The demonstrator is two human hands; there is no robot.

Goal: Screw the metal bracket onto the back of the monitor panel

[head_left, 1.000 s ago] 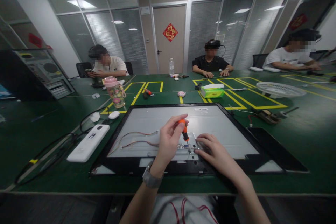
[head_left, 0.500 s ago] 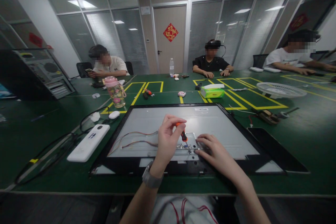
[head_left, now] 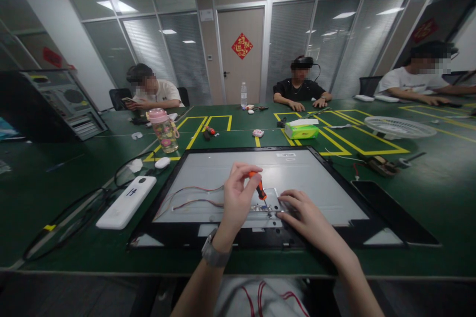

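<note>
In the head view, my left hand (head_left: 239, 197) is closed around the orange-and-black handle of a screwdriver (head_left: 262, 190). Its shaft points down, and the tip meets small metal parts near the lower middle of a large flat display panel (head_left: 316, 178). A small circuit board (head_left: 256, 208) sits there, partly hidden by my left hand. Thin wires (head_left: 199, 202) run from it to the left across the panel. My right hand (head_left: 307, 215) lies on the panel just right of the screwdriver tip, fingers apart, thumb and fingertips at the edge of the metal parts.
Left of the panel lie a white power bank (head_left: 126, 203) and black cables (head_left: 67, 225); a pink-lidded bottle (head_left: 163, 131) stands behind. To the right are a black phone-like slab (head_left: 394, 213) and a walkie-talkie-like device (head_left: 383, 164). A green tissue pack (head_left: 303, 130) lies beyond; several people sit across.
Both hands stay at almost the same spot, with the screwdriver still in my left hand. The handle's tilt differs very slightly, and the whole view has shifted a little.
</note>
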